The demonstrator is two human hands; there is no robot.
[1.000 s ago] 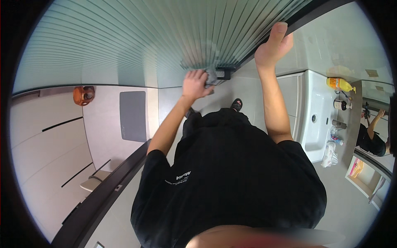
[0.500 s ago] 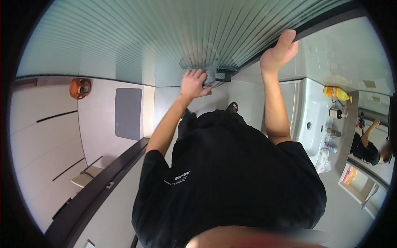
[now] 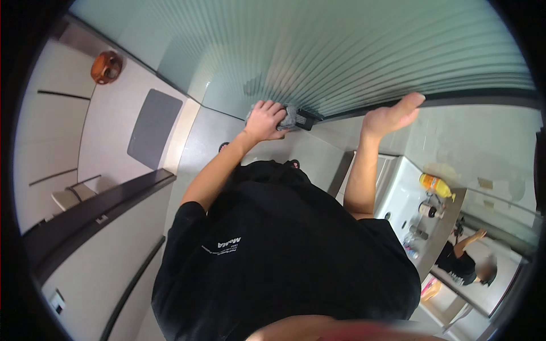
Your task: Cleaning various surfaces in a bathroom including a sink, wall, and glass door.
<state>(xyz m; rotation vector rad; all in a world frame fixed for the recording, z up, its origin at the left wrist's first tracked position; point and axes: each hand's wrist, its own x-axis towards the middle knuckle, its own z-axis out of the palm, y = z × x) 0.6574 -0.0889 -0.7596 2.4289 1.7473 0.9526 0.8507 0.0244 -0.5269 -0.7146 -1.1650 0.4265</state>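
My left hand (image 3: 265,120) is closed on a crumpled grey cloth (image 3: 289,117), beside the dark handle (image 3: 307,119) of a ribbed glass door (image 3: 341,51). The cloth lies close against the door's edge. Farther right and higher, my right hand (image 3: 392,117) grips the door's black frame (image 3: 478,98). Its thumb lies along the frame, and the other fingers are partly hidden.
A white sink (image 3: 401,184) stands right, with a yellow pump bottle (image 3: 437,184) and a dark bottle (image 3: 430,209) on the ledge. A mirror (image 3: 483,261) reflects me. Left are a grey mat (image 3: 155,129), a brown stool-like object (image 3: 106,67) and a dark door frame (image 3: 102,219).
My view has turned, so the room appears rotated. My right hand stays at the door frame and my left hand keeps the cloth beside the handle.
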